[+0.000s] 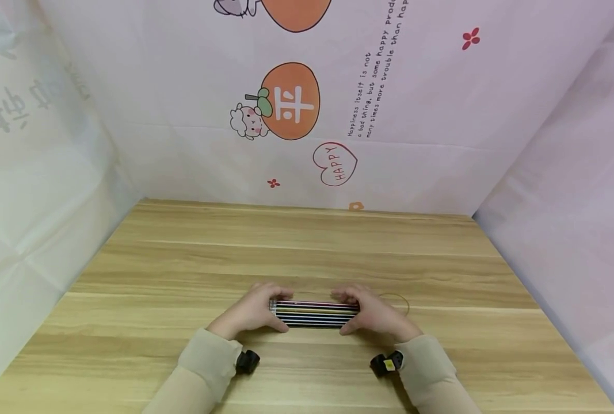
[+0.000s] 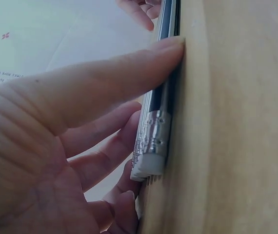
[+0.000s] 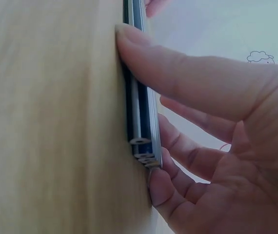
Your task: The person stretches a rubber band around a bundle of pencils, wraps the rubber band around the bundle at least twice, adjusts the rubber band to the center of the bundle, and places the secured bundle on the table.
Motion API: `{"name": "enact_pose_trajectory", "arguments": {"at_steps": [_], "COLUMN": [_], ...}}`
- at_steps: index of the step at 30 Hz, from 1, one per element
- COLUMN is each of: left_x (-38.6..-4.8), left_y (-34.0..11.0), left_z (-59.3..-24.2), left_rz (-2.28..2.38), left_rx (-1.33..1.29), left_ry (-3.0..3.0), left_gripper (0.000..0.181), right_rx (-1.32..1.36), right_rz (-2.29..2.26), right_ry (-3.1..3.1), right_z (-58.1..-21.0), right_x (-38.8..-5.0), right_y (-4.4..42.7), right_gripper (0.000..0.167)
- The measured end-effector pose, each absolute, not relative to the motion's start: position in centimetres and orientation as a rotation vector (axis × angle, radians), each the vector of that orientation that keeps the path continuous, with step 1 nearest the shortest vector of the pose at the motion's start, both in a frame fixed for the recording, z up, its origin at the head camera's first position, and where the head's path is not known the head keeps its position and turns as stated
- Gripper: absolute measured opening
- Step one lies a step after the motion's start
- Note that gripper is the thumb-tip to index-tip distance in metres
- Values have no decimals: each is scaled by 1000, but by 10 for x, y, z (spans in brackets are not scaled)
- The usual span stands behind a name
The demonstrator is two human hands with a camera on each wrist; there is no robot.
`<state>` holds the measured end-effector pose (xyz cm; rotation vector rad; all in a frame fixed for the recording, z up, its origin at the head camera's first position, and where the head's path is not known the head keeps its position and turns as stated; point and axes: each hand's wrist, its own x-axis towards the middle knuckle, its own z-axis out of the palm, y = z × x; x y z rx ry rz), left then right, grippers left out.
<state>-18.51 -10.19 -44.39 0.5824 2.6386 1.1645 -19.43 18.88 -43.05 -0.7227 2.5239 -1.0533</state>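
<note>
A row of striped pencils (image 1: 314,315) lies flat on the table, side by side, running left to right between the hands. The left hand (image 1: 255,307) grips their eraser end, thumb along the near side and fingers at the far side. White erasers (image 2: 152,164) with silver ferrules show close up in the left wrist view. At the opposite end the right hand (image 1: 378,313) holds the row the same way, thumb near and fingers beyond. Flat, unsharpened ends (image 3: 140,141) appear in the right wrist view, slightly uneven. Both palms hide part of the outer pencil ends in the head view.
A thin yellowish loop, like a rubber band (image 1: 408,305), lies on the wooden table (image 1: 307,253) just beyond the right hand. Printed white cloth (image 1: 415,172) rises at the back and on both sides.
</note>
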Motion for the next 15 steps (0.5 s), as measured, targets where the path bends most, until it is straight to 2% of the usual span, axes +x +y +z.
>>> {"name": "enact_pose_trajectory", "arguments": {"at_steps": [7,15], "left_x": [-185,-185], "left_y": [-102,-102], "left_z": [-444,-440], "left_rz": [1146,1119], "left_rx": [608,621], "left_ry": [2642,2637], "left_gripper": [65,60], "right_rx": [-694,-672], "right_rz": [-1046,-1003], "right_ry": [2530,2561], "right_z": [-431,-430], "right_x": [-194,-194], "right_y": [186,187], "right_gripper": [70,72]}}
